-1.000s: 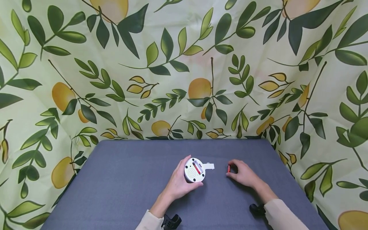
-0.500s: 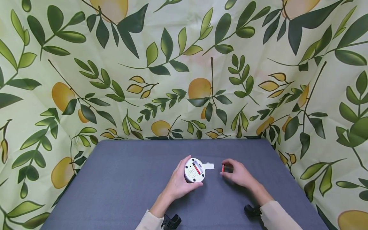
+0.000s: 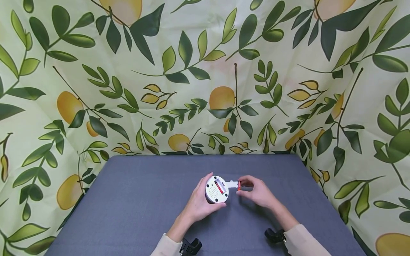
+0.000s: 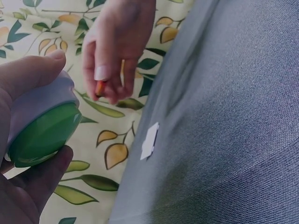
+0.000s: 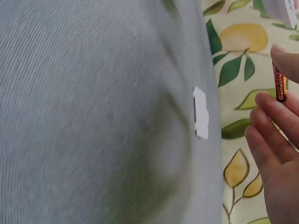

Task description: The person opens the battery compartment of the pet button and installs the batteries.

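Observation:
My left hand (image 3: 200, 202) grips a round white device (image 3: 213, 195) around its sides, underside facing up toward the head camera. That face has speaker holes, dark feet and a battery slot with one red battery (image 3: 219, 187) in it. In the left wrist view the device's other side is a green dome (image 4: 46, 133). My right hand (image 3: 257, 192) pinches another red battery (image 5: 279, 84) between thumb and fingers, a short way right of the device. A small white battery cover (image 5: 201, 113) lies on the table, seen between the hands in the head view.
A grey-blue cloth covers the table (image 3: 144, 199). Behind and beside it hangs a curtain (image 3: 192, 89) printed with leaves and fruit. Black wrist cameras sit on both wrists, the left camera (image 3: 191, 246) near the table's front.
My right hand has moved left with its battery, coming closer to the device and overlapping the cover's right end in the head view. The left hand has stayed still.

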`<state>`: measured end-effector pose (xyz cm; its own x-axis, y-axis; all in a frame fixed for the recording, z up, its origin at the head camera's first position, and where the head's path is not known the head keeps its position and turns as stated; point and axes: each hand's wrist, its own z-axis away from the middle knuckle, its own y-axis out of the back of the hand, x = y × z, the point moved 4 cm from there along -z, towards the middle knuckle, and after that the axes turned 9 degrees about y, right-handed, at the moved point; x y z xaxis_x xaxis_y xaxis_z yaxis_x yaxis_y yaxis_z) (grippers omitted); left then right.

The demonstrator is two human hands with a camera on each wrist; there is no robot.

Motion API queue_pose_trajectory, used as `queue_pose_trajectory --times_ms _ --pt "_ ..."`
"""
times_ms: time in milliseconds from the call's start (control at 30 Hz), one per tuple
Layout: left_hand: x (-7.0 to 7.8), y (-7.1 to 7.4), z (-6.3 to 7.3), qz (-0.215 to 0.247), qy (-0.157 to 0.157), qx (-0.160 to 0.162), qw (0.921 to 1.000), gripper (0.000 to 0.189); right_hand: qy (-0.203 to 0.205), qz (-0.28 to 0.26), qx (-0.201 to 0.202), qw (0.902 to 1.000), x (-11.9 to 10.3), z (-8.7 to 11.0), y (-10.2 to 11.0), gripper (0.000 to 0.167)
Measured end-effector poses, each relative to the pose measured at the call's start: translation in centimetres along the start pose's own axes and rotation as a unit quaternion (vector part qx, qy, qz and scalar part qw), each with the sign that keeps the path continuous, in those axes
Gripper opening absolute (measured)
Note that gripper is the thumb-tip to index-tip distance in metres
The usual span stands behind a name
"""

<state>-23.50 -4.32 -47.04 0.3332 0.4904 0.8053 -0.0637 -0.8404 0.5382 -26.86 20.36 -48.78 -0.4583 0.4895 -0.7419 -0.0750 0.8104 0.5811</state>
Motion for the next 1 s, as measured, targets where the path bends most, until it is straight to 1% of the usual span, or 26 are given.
queue_pose_trajectory --times_ms 267,600,833,1000 --pt "0.1 0.0 0.0 0.001 -0.007 -0.001 1.0000 0.103 0.025 -0.037 0.011 0.9990 -2.0 -0.6 -0.3 0.044" --pt "0.1 0.0 -0.1 0.003 -0.008 -0.004 1.0000 0.104 0.030 -0.056 0.020 0.9978 -4.3 -1.2 -0.3 0.044" --pt "0.1 -0.1 0.1 0.005 -0.003 -0.008 0.9999 0.102 0.034 -0.063 0.017 0.9973 -5.0 -1.5 -0.9 0.042" --pt "0.1 -0.3 0.2 0.006 -0.005 -0.007 0.9999 0.102 0.036 -0.054 0.018 0.9977 -5.3 -1.7 -1.5 0.041"
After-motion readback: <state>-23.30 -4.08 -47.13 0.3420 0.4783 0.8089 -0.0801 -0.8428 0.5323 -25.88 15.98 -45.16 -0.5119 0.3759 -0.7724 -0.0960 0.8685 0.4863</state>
